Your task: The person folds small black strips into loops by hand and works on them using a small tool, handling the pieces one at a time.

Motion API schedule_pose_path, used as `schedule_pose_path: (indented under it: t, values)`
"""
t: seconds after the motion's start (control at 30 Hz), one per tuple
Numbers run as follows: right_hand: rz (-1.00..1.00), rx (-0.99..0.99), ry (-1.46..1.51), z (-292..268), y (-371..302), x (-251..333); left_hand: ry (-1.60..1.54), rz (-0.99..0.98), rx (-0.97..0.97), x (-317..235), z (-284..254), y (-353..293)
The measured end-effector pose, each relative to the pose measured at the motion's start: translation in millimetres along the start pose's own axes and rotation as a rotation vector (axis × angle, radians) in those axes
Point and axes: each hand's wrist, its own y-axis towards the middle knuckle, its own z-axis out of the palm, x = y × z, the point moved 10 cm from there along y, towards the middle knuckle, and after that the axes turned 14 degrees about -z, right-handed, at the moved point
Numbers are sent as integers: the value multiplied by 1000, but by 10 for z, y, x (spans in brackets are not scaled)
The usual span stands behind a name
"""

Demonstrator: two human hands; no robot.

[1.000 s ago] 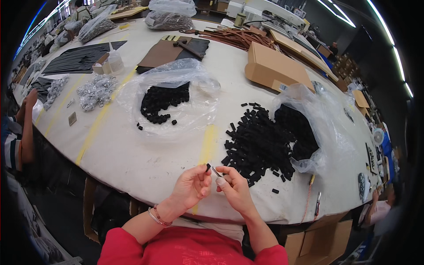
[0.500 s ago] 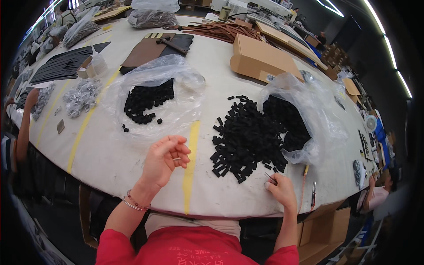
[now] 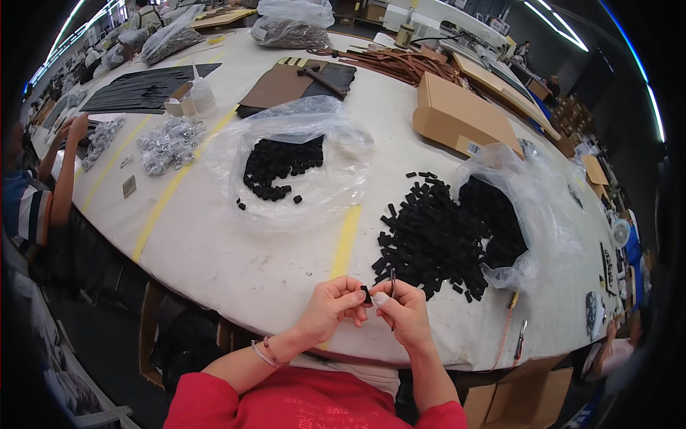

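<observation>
Both my hands meet close to the table's front edge. My left hand pinches a small black piece, like a short folded tab, between thumb and fingertips. Against its other side are the fingertips of my right hand, which also grips slim metal tweezers pointing up between the fingers. Beyond and to the right spreads a heap of similar black pieces, running out of a clear plastic bag. Farther left, another clear bag lies flattened, with a smaller group of black pieces on it.
A closed cardboard box stands behind the heap. Snips lie at the right front edge. Brown and black sheets with a hammer, metal rings and a glue bottle lie farther back. Another person's arms reach in at left.
My hands have come together; the left, empty and loosely curled before, now pinches a black piece. My right hand has moved left from the heap's edge with the tweezers. The view has shifted left.
</observation>
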Motion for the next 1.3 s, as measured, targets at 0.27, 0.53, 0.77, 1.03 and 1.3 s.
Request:
schedule_pose_path:
  t: [0.27,0.53,0.77,1.03,1.3]
  values:
    - [-195,176,-416,97,81,93,181,45,-42,-119,-30,-67]
    - [-240,180,-482,186,123,207,257,134,-88,-194,-33,-128]
    - [-570,50,-766,331,76,557,708,481,-354,-458,38,-321]
    - [-689,56,-846,409,42,610,746,637,-270,-681,201,-467]
    - [-1108,175,-1188,694,-186,731,-23,-160,-15,-107,-54,-133]
